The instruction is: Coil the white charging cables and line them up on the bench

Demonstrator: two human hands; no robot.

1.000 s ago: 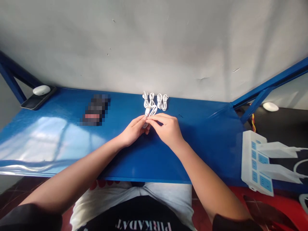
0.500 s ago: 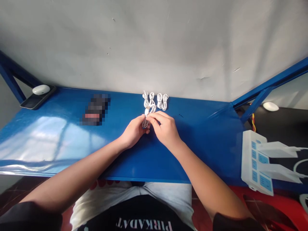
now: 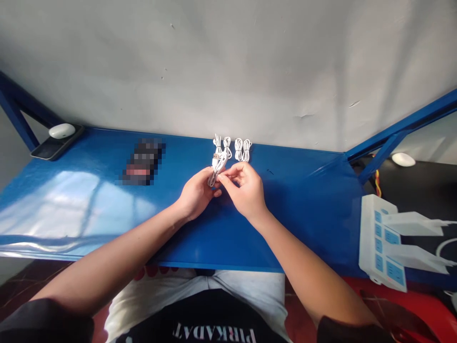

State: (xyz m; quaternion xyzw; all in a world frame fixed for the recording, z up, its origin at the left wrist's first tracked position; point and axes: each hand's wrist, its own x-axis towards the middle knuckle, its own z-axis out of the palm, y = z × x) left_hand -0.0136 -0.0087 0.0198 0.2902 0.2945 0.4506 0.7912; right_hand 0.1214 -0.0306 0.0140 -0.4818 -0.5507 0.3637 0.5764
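Observation:
My left hand (image 3: 197, 193) and my right hand (image 3: 243, 188) meet over the middle of the blue table (image 3: 89, 200). Both pinch a coiled white USB cable (image 3: 217, 164), whose looped end and plug stick up between the fingertips. Just behind it, near the wall, lie several bundled white cables (image 3: 238, 148) in a row. The lower part of the held cable is hidden inside my fingers.
A dark blurred object (image 3: 142, 162) lies left of the cables. A black tray with a white oval object (image 3: 61, 131) sits at the far left corner. A white power strip (image 3: 380, 240) with white adapters plugged in stands at the right, past the table's edge.
Both hands have lifted the cable a little and drawn it towards the wall; the right fingers have curled tighter round it. The row of bundles has not moved.

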